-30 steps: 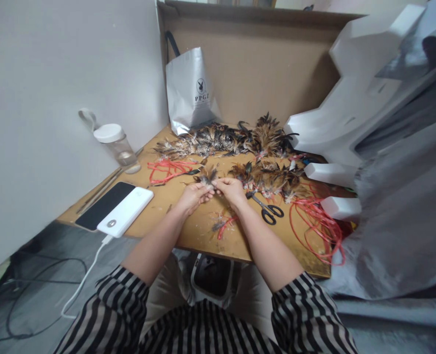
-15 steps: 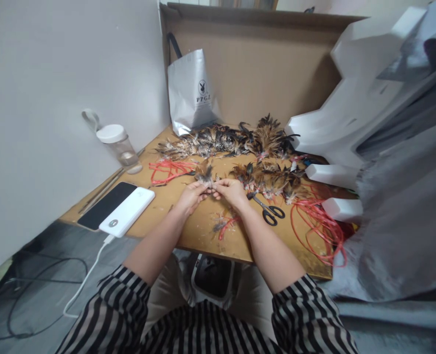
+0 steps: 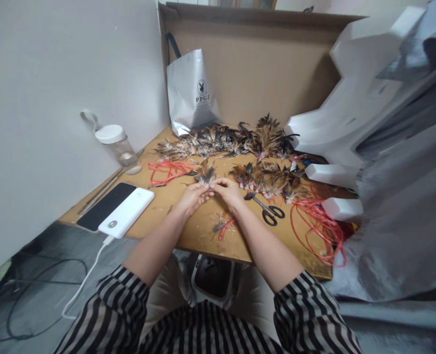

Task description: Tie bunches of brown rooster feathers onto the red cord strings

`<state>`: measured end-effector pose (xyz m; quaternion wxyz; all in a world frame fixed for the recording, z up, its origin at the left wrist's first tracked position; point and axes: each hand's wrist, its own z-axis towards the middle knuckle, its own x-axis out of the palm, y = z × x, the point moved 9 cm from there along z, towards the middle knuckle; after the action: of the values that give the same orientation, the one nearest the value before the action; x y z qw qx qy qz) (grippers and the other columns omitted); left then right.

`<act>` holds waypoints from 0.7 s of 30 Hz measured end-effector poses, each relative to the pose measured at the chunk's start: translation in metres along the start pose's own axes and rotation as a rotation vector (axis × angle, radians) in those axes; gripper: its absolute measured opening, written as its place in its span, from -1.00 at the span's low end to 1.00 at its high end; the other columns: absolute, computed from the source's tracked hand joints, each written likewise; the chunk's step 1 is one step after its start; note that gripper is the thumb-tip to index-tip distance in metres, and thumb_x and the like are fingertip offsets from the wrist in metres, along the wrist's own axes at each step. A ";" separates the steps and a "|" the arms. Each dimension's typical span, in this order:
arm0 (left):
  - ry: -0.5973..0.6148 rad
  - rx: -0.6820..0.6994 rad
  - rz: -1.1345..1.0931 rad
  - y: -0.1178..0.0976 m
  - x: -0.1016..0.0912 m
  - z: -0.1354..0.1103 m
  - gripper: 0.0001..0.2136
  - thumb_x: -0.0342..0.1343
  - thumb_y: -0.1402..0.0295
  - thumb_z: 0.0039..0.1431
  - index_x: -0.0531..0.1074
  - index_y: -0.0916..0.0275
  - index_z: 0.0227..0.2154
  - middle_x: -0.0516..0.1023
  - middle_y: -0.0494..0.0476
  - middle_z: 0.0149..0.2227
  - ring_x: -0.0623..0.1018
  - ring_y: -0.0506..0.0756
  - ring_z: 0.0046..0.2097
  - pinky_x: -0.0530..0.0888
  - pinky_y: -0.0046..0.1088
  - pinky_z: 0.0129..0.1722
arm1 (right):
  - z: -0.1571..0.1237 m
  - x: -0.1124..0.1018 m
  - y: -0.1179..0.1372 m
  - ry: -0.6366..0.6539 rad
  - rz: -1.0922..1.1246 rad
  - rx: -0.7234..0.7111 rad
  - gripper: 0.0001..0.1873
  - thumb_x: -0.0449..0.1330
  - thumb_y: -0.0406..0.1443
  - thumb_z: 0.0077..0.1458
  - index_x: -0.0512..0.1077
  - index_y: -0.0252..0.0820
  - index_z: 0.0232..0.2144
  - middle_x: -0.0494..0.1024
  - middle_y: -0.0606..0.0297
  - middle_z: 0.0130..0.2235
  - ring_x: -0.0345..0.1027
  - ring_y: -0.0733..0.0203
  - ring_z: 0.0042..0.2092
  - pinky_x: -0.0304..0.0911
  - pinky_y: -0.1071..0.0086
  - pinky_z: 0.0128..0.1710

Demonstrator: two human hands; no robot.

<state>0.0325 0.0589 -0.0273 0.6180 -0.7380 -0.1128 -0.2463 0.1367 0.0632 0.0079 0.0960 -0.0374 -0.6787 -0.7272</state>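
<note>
My left hand (image 3: pixel 193 197) and my right hand (image 3: pixel 229 190) meet above the middle of the wooden table (image 3: pixel 188 231). Both pinch the base of a small tuft of brown and black feathers (image 3: pixel 206 174) that fans away from me. A long row of bundled feathers (image 3: pixel 218 140) lies along the far side. More feather bundles (image 3: pixel 269 179) lie just right of my right hand. Black scissors (image 3: pixel 268 210) rest beside my right wrist. Feather scraps with red string (image 3: pixel 223 223) lie under my forearms.
Red cord (image 3: pixel 319 223) is heaped at the right, another red bunch (image 3: pixel 168 169) at the left. A white power bank (image 3: pixel 126 212), a dark phone (image 3: pixel 101 206), a lidded jar (image 3: pixel 118 145), a silver bag (image 3: pixel 191 93) and white foam pieces (image 3: pixel 332 172) ring the table.
The hands and the feather tuft have shifted very slightly away from me; the grip looks the same.
</note>
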 end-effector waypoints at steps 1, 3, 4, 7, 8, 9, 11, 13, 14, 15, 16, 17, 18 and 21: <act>-0.004 -0.004 -0.007 0.001 -0.001 0.000 -0.88 0.17 0.45 -0.08 0.44 0.39 -0.44 0.51 0.13 -0.54 0.49 -0.07 -0.50 0.35 -0.69 -0.57 | 0.000 0.000 0.003 -0.002 -0.044 -0.035 -0.79 0.28 -0.24 -0.33 0.41 -0.24 -0.56 0.45 0.37 -0.53 0.27 0.37 -0.49 0.19 0.45 -0.39; -0.011 -0.008 -0.016 0.001 -0.001 0.001 -0.89 0.17 0.46 -0.08 0.44 0.40 -0.44 0.50 0.12 -0.55 0.49 -0.07 -0.51 0.35 -0.69 -0.58 | 0.000 0.000 0.007 0.003 -0.136 -0.087 -0.81 0.26 -0.24 -0.30 0.41 -0.24 -0.56 0.45 0.36 -0.52 0.28 0.35 -0.47 0.20 0.44 -0.38; -0.012 -0.006 -0.017 0.001 -0.001 0.001 -0.89 0.17 0.46 -0.09 0.43 0.40 -0.45 0.50 0.13 -0.55 0.48 -0.07 -0.52 0.35 -0.69 -0.58 | 0.000 0.000 0.009 0.008 -0.180 -0.103 -0.81 0.25 -0.24 -0.29 0.40 -0.24 -0.56 0.45 0.35 -0.52 0.28 0.35 -0.47 0.20 0.43 -0.38; -0.007 0.009 0.006 -0.001 0.001 0.000 -0.87 0.18 0.44 -0.10 0.43 0.41 -0.46 0.49 0.12 -0.57 0.47 -0.08 -0.54 0.34 -0.69 -0.59 | -0.001 0.001 0.012 0.037 -0.234 -0.107 -0.80 0.26 -0.24 -0.29 0.39 -0.25 -0.55 0.45 0.36 -0.53 0.27 0.35 -0.48 0.19 0.43 -0.39; -0.004 0.017 0.019 -0.002 0.002 -0.001 -0.86 0.19 0.43 -0.10 0.43 0.41 -0.46 0.48 0.11 -0.58 0.46 -0.09 -0.55 0.34 -0.70 -0.60 | -0.001 0.001 0.012 0.051 -0.218 -0.090 -0.79 0.27 -0.25 -0.31 0.39 -0.25 -0.54 0.45 0.36 -0.53 0.27 0.36 -0.49 0.19 0.43 -0.39; -0.001 0.023 0.032 -0.003 0.002 -0.001 -0.85 0.19 0.42 -0.11 0.43 0.41 -0.46 0.47 0.10 -0.59 0.44 -0.10 -0.56 0.33 -0.70 -0.60 | -0.002 0.002 0.011 0.068 -0.186 -0.066 -0.77 0.28 -0.25 -0.33 0.39 -0.25 -0.53 0.45 0.37 -0.53 0.28 0.36 -0.49 0.19 0.43 -0.38; 0.001 0.035 0.054 -0.004 0.003 -0.002 -0.84 0.20 0.40 -0.12 0.43 0.40 -0.47 0.46 0.08 -0.60 0.42 -0.12 -0.58 0.32 -0.70 -0.61 | -0.002 0.003 0.007 0.113 -0.104 0.009 -0.73 0.30 -0.24 -0.35 0.38 -0.24 -0.51 0.45 0.37 -0.52 0.29 0.36 -0.48 0.19 0.43 -0.38; -0.001 0.043 0.071 -0.005 0.004 -0.003 -0.83 0.21 0.38 -0.13 0.42 0.40 -0.50 0.46 0.08 -0.58 0.40 -0.13 -0.58 0.31 -0.69 -0.60 | -0.002 0.003 0.001 0.145 -0.045 0.084 -0.71 0.29 -0.20 -0.34 0.37 -0.24 -0.51 0.45 0.37 -0.54 0.30 0.35 -0.48 0.19 0.45 -0.42; -0.002 0.044 0.079 -0.005 0.004 -0.003 -0.83 0.21 0.37 -0.14 0.42 0.40 -0.50 0.46 0.08 -0.57 0.40 -0.13 -0.58 0.31 -0.69 -0.60 | -0.002 0.002 -0.001 0.151 -0.026 0.110 -0.70 0.29 -0.18 -0.32 0.37 -0.24 -0.52 0.45 0.37 -0.54 0.30 0.36 -0.49 0.18 0.46 -0.44; -0.004 0.043 0.087 -0.005 0.004 -0.003 -0.83 0.21 0.37 -0.14 0.42 0.40 -0.51 0.46 0.09 -0.56 0.39 -0.13 -0.58 0.31 -0.69 -0.60 | -0.001 0.001 -0.003 0.152 -0.015 0.129 -0.70 0.28 -0.16 -0.31 0.36 -0.24 -0.52 0.44 0.37 -0.56 0.29 0.36 -0.50 0.17 0.47 -0.46; -0.006 0.041 0.097 -0.005 0.004 -0.004 -0.83 0.21 0.37 -0.14 0.42 0.40 -0.51 0.46 0.09 -0.56 0.39 -0.13 -0.58 0.31 -0.68 -0.60 | -0.001 0.000 -0.005 0.148 -0.007 0.141 -0.69 0.28 -0.14 -0.31 0.36 -0.24 -0.53 0.44 0.37 -0.57 0.29 0.37 -0.51 0.15 0.48 -0.48; -0.006 0.039 0.105 -0.005 0.004 -0.004 -0.83 0.21 0.37 -0.14 0.42 0.40 -0.50 0.47 0.10 -0.55 0.39 -0.13 -0.58 0.31 -0.68 -0.60 | 0.000 -0.001 -0.007 0.141 0.002 0.148 -0.69 0.28 -0.13 -0.31 0.35 -0.23 -0.55 0.43 0.37 -0.58 0.28 0.37 -0.52 0.14 0.49 -0.50; -0.005 0.037 0.113 -0.005 0.005 -0.004 -0.83 0.21 0.37 -0.14 0.43 0.40 -0.50 0.47 0.10 -0.55 0.40 -0.12 -0.57 0.31 -0.68 -0.60 | 0.001 -0.002 -0.008 0.130 0.011 0.156 -0.68 0.29 -0.13 -0.32 0.34 -0.23 -0.56 0.43 0.38 -0.59 0.27 0.38 -0.53 0.13 0.50 -0.51; 0.017 0.032 0.120 -0.005 0.006 -0.004 -0.83 0.20 0.37 -0.13 0.43 0.41 -0.50 0.48 0.12 -0.53 0.41 -0.12 -0.56 0.32 -0.68 -0.58 | 0.002 -0.004 -0.011 0.076 0.026 0.156 -0.68 0.31 -0.15 -0.38 0.32 -0.23 -0.60 0.40 0.40 -0.63 0.23 0.38 -0.57 0.09 0.50 -0.55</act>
<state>0.0347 0.0550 -0.0198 0.6443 -0.7314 -0.0669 -0.2134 0.1383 0.0664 -0.0032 0.1339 -0.0111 -0.7287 -0.6715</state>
